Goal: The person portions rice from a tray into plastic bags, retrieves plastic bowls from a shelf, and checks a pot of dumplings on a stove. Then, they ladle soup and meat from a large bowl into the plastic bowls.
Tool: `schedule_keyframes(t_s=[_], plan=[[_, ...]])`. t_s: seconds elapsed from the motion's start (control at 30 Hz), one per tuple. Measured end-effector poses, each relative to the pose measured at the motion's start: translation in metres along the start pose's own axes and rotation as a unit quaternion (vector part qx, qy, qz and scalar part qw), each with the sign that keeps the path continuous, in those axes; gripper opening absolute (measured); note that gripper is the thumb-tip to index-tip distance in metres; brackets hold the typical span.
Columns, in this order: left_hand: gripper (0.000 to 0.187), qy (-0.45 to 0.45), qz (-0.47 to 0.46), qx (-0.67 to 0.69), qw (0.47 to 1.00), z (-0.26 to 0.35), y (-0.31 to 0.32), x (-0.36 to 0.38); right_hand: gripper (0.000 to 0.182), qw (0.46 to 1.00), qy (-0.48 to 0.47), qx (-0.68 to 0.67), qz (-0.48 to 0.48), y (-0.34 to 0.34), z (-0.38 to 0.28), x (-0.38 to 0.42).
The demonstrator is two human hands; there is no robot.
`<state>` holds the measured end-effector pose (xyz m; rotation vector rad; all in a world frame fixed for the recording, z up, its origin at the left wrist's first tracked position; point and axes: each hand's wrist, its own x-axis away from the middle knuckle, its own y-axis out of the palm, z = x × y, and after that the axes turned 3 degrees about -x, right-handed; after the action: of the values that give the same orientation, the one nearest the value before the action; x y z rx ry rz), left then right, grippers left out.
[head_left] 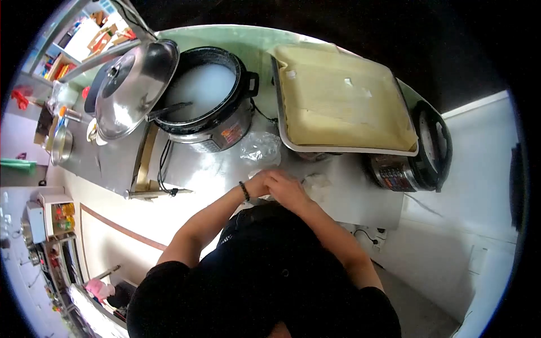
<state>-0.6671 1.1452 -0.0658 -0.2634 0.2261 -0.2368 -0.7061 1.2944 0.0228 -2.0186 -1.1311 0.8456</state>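
My left hand [259, 185], with a dark beaded bracelet on its wrist, meets my right hand [288, 192] just in front of my body at the counter's near edge. The fingers of both are bent and pressed together. Something pale shows below them, but its kind is hidden. A crumpled clear plastic bag [262, 147] lies on the counter just beyond my hands. A whitish, crumpled piece [316, 185] rests close to my right hand.
On the metal counter [360, 194], an open cooker [217, 132] holds cloudy white liquid and a dark-handled utensil [169, 110]. A domed lid [135, 84] leans beside it. A tray [349, 107] lined with yellowish cloth stands right, near another cooker [420, 155].
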Motion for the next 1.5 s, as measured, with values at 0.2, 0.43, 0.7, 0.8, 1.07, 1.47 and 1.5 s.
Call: schedule_keyframes(t_s=[0.2, 0.43, 0.7, 0.8, 1.07, 1.47, 1.5], plan=[[0.015, -0.028, -0.068, -0.284, 0.956, 0.019, -0.011, -0.004, 0.027, 0.983, 0.158, -0.050, 0.077, 0.008, 0.031, 0.010], [0.022, -0.299, 0.012, 0.057, 0.952, 0.031, -0.012, -0.007, 0.022, 0.959, 0.269, -0.049, -0.080, 0.022, 0.037, 0.007], [0.023, -0.154, 0.001, -0.073, 0.985, 0.017, -0.004, 0.001, 0.018, 0.959, 0.242, -0.063, 0.134, 0.041, 0.040, 0.024], [0.024, 0.080, 0.048, -0.379, 0.921, 0.022, -0.001, -0.004, 0.023, 0.903, 0.208, -0.349, 0.141, 0.055, 0.061, 0.021], [0.027, -0.097, 0.303, -0.236, 0.918, 0.018, 0.018, -0.004, 0.023, 0.897, 0.271, -0.344, 0.053, 0.063, 0.077, 0.017], [0.011, -0.211, 0.228, -0.234, 0.921, 0.033, -0.005, 0.062, 0.024, 0.887, 0.415, -0.148, 0.140, 0.041, 0.065, 0.037], [0.013, -0.188, 0.226, -0.234, 0.927, 0.043, -0.009, 0.059, 0.024, 0.875, 0.435, -0.167, 0.132, 0.037, 0.064, 0.039]])
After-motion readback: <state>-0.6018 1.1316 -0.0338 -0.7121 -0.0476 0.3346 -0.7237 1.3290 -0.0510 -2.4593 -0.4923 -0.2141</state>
